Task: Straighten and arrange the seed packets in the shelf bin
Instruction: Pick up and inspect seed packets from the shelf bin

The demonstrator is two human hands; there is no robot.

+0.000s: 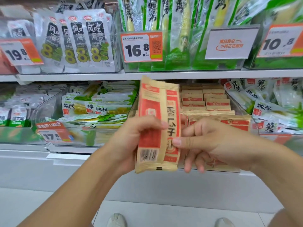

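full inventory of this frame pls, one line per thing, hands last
held seed packets: small stack, count unclear, tan and red, upright in front of the lower shelf
binned seed packets: many, tan and red, rows in clear bin, lower shelf, centre-right
bamboo shoot packs: many, green and white, lower bin left of the seed bin; more at far right
seaweed packs: several, white with black labels, upper shelf left
tall green packs: several, green and yellow, upper shelf centre
price tags: at least four, orange and white, bin fronts
sold-out sign: one, white, upper right
shoes: two, pale, floor
left hand: grips the stack's left edge
right hand: thumb pinches the stack's right side
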